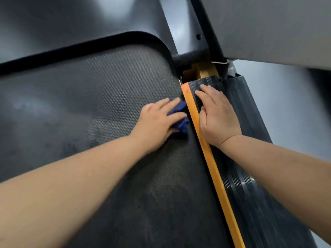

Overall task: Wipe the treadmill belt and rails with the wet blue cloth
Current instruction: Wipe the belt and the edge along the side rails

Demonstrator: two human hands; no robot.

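The belt (89,104) is bordered by the rail (254,140), running lengthwise ahead. The right hand (218,120) is laid flat on the rail, grip apart; the cloth (180,120) is pressed at the rail's left edge under the left hand (155,122), grip spread.

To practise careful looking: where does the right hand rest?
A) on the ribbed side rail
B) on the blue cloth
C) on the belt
A: the right hand lies flat on the ribbed side rail, right of the orange strip; the left hand presses the blue cloth.
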